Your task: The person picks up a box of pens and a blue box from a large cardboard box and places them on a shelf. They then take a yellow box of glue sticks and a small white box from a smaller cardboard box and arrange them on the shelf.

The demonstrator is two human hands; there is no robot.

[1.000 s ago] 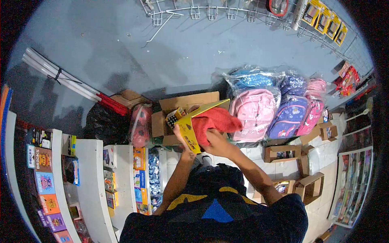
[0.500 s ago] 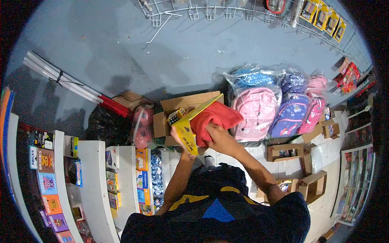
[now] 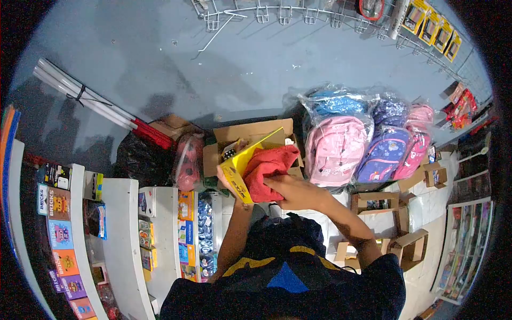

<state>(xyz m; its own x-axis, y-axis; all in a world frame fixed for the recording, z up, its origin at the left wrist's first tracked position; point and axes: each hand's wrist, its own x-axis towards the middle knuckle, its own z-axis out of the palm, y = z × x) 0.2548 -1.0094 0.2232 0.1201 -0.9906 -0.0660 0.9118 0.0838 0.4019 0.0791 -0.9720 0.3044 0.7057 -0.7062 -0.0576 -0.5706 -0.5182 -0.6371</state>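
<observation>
My left hand (image 3: 228, 184) grips a yellow box (image 3: 236, 173) from its left side and holds it tilted in front of my body. Dark lettering shows on the box's narrow side. A red cloth (image 3: 269, 168) is bunched in my right hand (image 3: 293, 192) and lies against the face of the box. My right fingers are partly buried in the cloth. Behind the box stands an open cardboard box (image 3: 261, 129) with small packaged items inside, partly hidden.
Plastic-wrapped backpacks (image 3: 341, 146) stand against the wall on the right. Shelves (image 3: 120, 234) with boxed toys are at the left. Open cardboard boxes (image 3: 413, 248) lie on the tiled floor at right. White tubes (image 3: 85, 96) lean on the wall. A wire rack (image 3: 288, 16) hangs above.
My right hand has moved the red cloth a little down and left across the yellow box. The yellow box has shifted slightly left.
</observation>
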